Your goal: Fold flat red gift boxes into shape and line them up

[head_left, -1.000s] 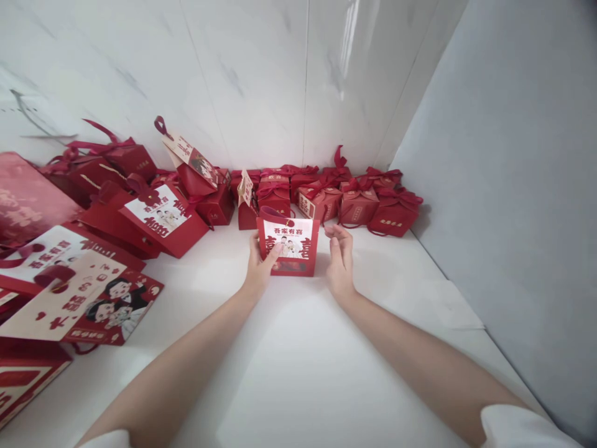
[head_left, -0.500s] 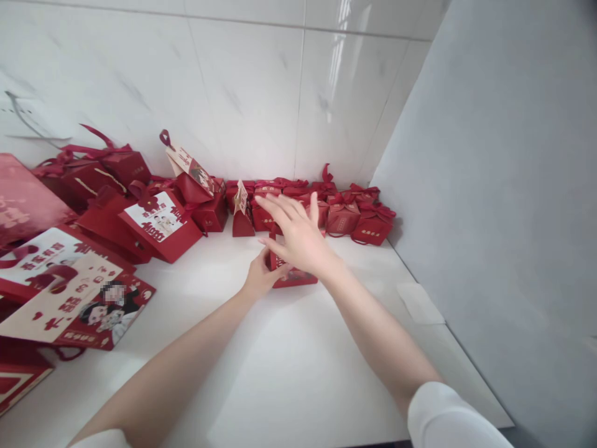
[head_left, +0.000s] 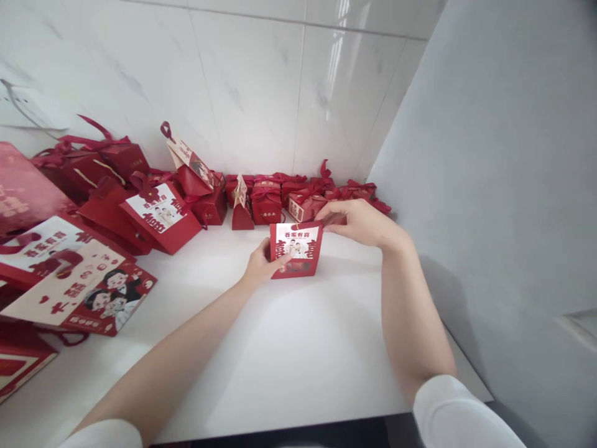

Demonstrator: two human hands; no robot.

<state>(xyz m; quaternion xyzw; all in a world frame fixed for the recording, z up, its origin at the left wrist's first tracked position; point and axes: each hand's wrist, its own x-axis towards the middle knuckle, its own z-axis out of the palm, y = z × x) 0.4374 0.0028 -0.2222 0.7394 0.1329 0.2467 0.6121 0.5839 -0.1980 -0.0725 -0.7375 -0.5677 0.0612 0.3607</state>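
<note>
A small red gift box (head_left: pixel 305 269), with a white printed panel and two cartoon figures on its front, stands upright on the white table. My left hand (head_left: pixel 261 264) grips its left side, the thumb across the front and the other fingers hidden behind. At the box's upper right corner is my right hand (head_left: pixel 357 223), its thumb and bent fingers closing on the edge there. Whether a ribbon is also between those fingertips I cannot tell.
Red boxes with ribbons (head_left: pixel 267 202) line the tiled wall (head_left: pixel 247 93). Several printed gift boxes (head_left: pixel 161 218) crowd the left side, one printed with a cartoon couple (head_left: pixel 112 292). A grey wall (head_left: pixel 504 186) bounds the white table (head_left: pixel 298 361) on the right.
My right hand has moved from above the box, where its fingers were spread, to the box's upper right corner. The box front now shows; my left hand still holds its left side.
</note>
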